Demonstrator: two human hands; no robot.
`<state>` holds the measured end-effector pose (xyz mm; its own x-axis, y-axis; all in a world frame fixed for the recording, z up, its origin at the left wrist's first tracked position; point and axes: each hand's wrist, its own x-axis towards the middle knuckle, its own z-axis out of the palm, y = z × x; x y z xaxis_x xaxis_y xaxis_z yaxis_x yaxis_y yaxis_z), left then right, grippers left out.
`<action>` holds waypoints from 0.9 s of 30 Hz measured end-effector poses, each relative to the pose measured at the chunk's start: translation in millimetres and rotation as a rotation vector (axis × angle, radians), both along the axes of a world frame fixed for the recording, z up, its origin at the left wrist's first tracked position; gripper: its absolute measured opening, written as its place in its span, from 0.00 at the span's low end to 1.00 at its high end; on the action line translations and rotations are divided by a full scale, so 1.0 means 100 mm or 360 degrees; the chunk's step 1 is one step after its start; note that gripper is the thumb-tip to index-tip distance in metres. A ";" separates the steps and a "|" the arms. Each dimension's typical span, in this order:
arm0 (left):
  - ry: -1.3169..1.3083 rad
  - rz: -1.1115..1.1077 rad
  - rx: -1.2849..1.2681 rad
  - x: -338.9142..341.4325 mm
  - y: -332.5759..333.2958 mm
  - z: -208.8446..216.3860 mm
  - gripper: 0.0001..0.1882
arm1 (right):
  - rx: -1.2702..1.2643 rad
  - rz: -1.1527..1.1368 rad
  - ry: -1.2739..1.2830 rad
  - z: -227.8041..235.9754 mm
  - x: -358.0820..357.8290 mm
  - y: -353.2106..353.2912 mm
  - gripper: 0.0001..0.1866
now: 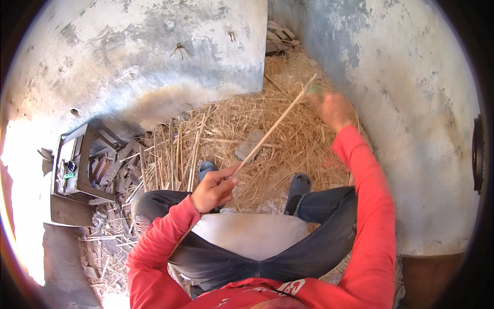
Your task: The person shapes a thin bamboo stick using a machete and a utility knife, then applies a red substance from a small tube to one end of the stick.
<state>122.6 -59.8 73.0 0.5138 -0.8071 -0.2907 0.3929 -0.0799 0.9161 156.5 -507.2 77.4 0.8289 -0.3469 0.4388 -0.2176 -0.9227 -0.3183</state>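
A long, thin, pale stick (278, 122) slants up and to the right in front of me. My left hand (215, 189) is closed around its lower part, thumb and forefinger along it, and the stick's lower end runs back under my left forearm. My right hand (335, 110) is blurred by motion near the stick's far upper end. Its fingers are closed on a small green thing (314, 90), too smeared to name. Whether that thing touches the stick, I cannot tell.
Straw and split slivers (293, 149) cover the floor, with a flat grey stone (250, 144) among them. Several thin sticks (180, 154) lie at the left. A wooden stool-like frame (85, 165) stands far left. Worn walls (417, 129) rise ahead and at the right.
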 end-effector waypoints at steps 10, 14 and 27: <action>0.0150 0.0073 -0.0173 0.05 -0.07 0.05 0.27 | 0.0606 -0.0258 -0.0187 0.26 -0.48 -0.50 0.42; -0.0151 0.0390 -0.0392 0.15 -0.26 0.12 0.26 | 0.1124 0.0269 -0.0068 0.52 -0.53 0.50 0.33; -0.0993 0.1179 -0.0669 0.71 -0.71 0.20 0.09 | 0.2440 0.1232 0.0948 0.21 -0.87 2.33 0.19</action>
<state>193.3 -131.1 92.9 0.8816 -0.2050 0.4251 -0.3368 0.3578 0.8710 69.7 -274.2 98.5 0.8906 0.3832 -0.2449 -0.3191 0.1427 -0.9369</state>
